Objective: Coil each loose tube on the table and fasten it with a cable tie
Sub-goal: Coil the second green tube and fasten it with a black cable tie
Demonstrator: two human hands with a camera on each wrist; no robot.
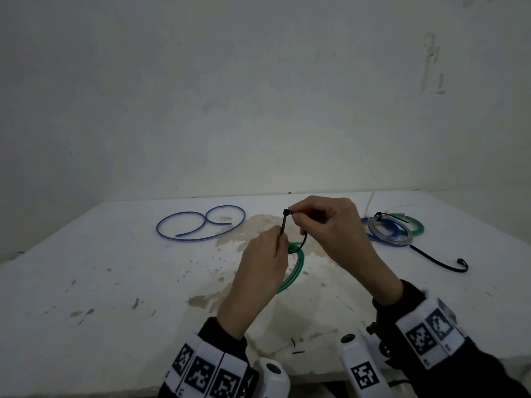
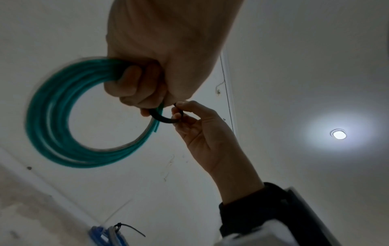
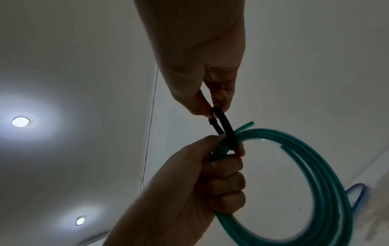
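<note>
A coiled green tube (image 1: pixel 293 271) hangs above the table middle, gripped in my left hand (image 1: pixel 280 237). The wrist views show the green coil (image 2: pixel 52 116) (image 3: pixel 315 166) held in that fist. A black cable tie (image 1: pixel 284 222) loops round the coil's strands beside my left fingers. My right hand (image 1: pixel 293 215) pinches the tie's head end between thumb and forefinger, just above the left hand. The tie (image 3: pixel 227 129) (image 2: pixel 164 119) forms a loose loop between the two hands. The left thumb and forefinger also touch the strap's lower part.
A loose blue tube (image 1: pixel 201 222) lies in open loops at the back left of the white table (image 1: pixel 86 282). At the back right sit tied blue, grey and green coils (image 1: pixel 390 228). A spare black tie (image 1: pixel 439 261) lies beside them. Small black offcuts (image 1: pixel 296 347) lie near the front edge.
</note>
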